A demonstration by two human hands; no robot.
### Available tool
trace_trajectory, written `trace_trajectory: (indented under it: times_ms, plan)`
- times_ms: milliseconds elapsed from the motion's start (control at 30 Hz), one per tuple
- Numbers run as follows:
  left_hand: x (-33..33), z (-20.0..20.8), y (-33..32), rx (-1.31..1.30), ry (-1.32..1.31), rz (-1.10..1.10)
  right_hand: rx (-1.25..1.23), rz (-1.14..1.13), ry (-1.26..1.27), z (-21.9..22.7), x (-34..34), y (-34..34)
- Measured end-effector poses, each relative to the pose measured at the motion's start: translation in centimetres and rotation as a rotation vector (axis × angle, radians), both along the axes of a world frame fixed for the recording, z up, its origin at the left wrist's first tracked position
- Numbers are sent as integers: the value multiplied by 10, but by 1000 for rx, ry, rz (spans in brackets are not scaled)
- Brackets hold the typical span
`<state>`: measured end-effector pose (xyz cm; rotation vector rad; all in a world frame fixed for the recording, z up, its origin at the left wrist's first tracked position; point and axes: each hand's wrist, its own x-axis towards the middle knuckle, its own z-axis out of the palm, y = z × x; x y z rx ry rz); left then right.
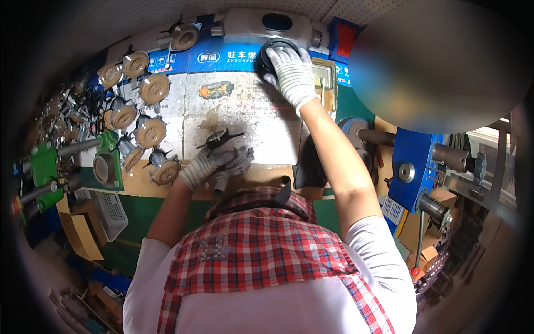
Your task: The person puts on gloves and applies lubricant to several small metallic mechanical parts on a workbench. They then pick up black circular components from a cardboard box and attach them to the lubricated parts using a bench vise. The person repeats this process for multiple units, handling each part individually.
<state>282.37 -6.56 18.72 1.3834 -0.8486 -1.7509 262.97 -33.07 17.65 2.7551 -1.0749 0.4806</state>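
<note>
Near the front edge of the bench, my gloved left hand (208, 168) is closed around a grey metal housing (240, 161) with short pipe stubs. A dark round part with a thin black arm (221, 137) sticks up beyond the fingers; whether it belongs to the housing I cannot tell. My gloved right hand (291, 75) reaches to the far side and lies over a black round dish (264, 60). Its fingers are spread across the dish, with the thumb near the closer rim. The palm hides most of the inside of the dish.
Several metal assemblies with brown round faces (154, 88) stand at the left, beside a heap of small parts (67, 111). A silver housing (261, 26) lies at the back, near a red-filled blue bin (343, 40). Green (108, 161) and blue (414, 167) clamping fixtures flank the bench.
</note>
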Motion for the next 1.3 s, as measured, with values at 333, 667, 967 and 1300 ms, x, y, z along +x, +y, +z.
trace_trajectory:
  times_ms: [333, 667, 967, 1300]
  plan:
    - [-37, 30, -17, -461, -1400, -124, 453, 0, -957, 75, -33, 74]
    - [-113, 9, -9, -758, -1111, 78, 1150, -31, -980, 138, -119, 229]
    - [-209, -5, -15, -535, -852, -238, 1034, -158, -841, 101, -213, 242]
    - [-376, -26, -28, -420, -931, -835, 656, -48, 109, -149, -445, 169]
